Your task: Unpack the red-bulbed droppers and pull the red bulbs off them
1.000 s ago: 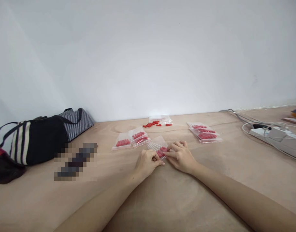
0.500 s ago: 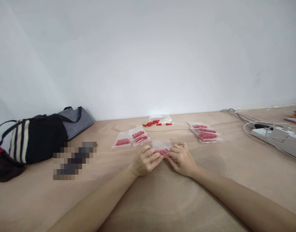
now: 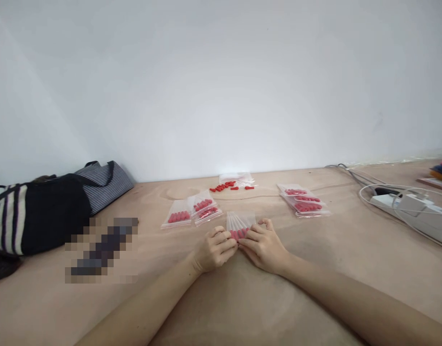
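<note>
Between my hands a clear zip bag (image 3: pixel 241 220) lies on the table, with a row of red, peg-like pieces (image 3: pixel 239 234) inside along its near end. My left hand (image 3: pixel 214 250) is closed, pinching the near left edge of this bag. From the other side, my right hand (image 3: pixel 266 246) grips the same edge, its fingers bent over the bag's right part. The fingertips of both hands meet near the left corner and partly cover the seal. Just beyond my left hand rest filled zip bags (image 3: pixel 179 217) of similar red pieces.
Loose red pieces (image 3: pixel 221 187) and a stack of clear bags (image 3: pixel 237 179) lie by the wall. More filled bags (image 3: pixel 303 204) overlap on the right. A power strip (image 3: pixel 415 211) with cables is at far right; a black striped bag (image 3: pixel 58 216) stands left.
My right fingertips have slid left along the bag's near edge, and my left fingertips have shifted left too. The whole view has moved slightly.
</note>
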`<state>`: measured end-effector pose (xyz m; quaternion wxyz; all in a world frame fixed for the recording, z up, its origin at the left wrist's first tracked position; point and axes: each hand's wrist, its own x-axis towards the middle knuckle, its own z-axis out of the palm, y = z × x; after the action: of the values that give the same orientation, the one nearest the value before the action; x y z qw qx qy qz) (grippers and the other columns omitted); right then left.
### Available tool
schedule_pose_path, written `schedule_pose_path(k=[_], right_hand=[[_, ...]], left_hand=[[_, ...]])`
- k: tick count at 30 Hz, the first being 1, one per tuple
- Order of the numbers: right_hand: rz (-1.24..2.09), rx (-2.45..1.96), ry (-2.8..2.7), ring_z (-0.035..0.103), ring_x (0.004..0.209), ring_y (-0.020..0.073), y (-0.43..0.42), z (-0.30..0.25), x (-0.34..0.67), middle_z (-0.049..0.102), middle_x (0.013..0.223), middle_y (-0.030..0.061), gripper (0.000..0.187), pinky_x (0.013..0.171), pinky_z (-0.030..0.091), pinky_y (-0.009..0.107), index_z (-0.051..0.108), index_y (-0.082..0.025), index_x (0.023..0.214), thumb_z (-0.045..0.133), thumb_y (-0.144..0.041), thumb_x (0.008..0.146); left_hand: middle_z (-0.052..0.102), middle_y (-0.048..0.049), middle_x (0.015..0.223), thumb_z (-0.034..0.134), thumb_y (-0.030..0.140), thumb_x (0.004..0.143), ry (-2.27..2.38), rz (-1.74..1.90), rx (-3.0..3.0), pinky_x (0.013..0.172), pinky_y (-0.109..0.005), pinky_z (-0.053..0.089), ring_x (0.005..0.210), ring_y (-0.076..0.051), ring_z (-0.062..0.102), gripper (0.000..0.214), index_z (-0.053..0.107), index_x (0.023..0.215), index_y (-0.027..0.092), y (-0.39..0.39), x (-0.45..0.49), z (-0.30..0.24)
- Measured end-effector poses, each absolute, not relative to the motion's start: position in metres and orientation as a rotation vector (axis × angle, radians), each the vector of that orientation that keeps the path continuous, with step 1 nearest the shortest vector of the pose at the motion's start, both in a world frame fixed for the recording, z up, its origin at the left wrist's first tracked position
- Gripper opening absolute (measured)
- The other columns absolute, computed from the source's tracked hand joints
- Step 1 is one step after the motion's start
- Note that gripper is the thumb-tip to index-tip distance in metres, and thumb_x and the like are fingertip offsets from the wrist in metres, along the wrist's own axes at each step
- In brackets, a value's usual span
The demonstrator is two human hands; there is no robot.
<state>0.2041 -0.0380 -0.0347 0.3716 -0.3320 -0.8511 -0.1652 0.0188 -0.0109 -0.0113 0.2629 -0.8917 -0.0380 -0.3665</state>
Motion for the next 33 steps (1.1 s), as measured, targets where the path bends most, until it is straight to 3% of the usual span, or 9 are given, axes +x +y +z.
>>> schedule_pose_path(k=[9,17,28,33], right_hand=[[-0.396,-0.880,-2.155,0.044,0.065,0.0114,-0.038,-0.036,0.199,0.057,0.062,-0.0007,0.017,0.076,0.022,0.034,0.058,-0.017,0.069,0.046,-0.016,0.081],[-0.423,-0.997,-2.130,0.043,0.062,0.0116,-0.035,-0.034,0.189,0.055,0.058,-0.0003,0.022,0.074,0.022,0.033,0.054,-0.017,0.060,0.044,-0.014,0.080],[-0.358,-1.098,-2.045,0.045,0.062,0.0113,-0.033,-0.037,0.191,0.056,0.058,-0.0017,0.020,0.073,0.021,0.032,0.056,-0.018,0.062,0.045,-0.015,0.079],[-0.491,-1.092,-2.010,0.045,0.060,0.0113,-0.031,-0.035,0.198,0.056,0.058,-0.0014,0.022,0.074,0.023,0.033,0.058,-0.018,0.067,0.043,-0.015,0.083]], left_hand=[[0.066,0.0014,0.075,0.045,0.007,0.086,-0.250,-1.083,-2.441,0.070,-0.030,0.042,0.071,-0.012,0.052,0.020,0.060,0.077,0.017,-0.010,0.019,-0.013],[0.062,0.0000,0.066,0.040,0.015,0.089,-0.427,-1.018,-2.527,0.076,-0.031,0.041,0.073,-0.013,0.054,0.027,0.060,0.070,0.017,-0.010,0.021,-0.017],[0.065,0.0031,0.074,0.048,0.014,0.086,-0.418,-1.028,-2.525,0.090,-0.036,0.037,0.085,-0.014,0.054,0.020,0.059,0.070,0.020,-0.009,0.023,-0.018],[0.066,0.0001,0.089,0.050,0.013,0.085,-0.236,-1.004,-2.614,0.087,-0.032,0.042,0.089,-0.013,0.055,0.016,0.059,0.074,0.019,-0.008,0.021,-0.019]])
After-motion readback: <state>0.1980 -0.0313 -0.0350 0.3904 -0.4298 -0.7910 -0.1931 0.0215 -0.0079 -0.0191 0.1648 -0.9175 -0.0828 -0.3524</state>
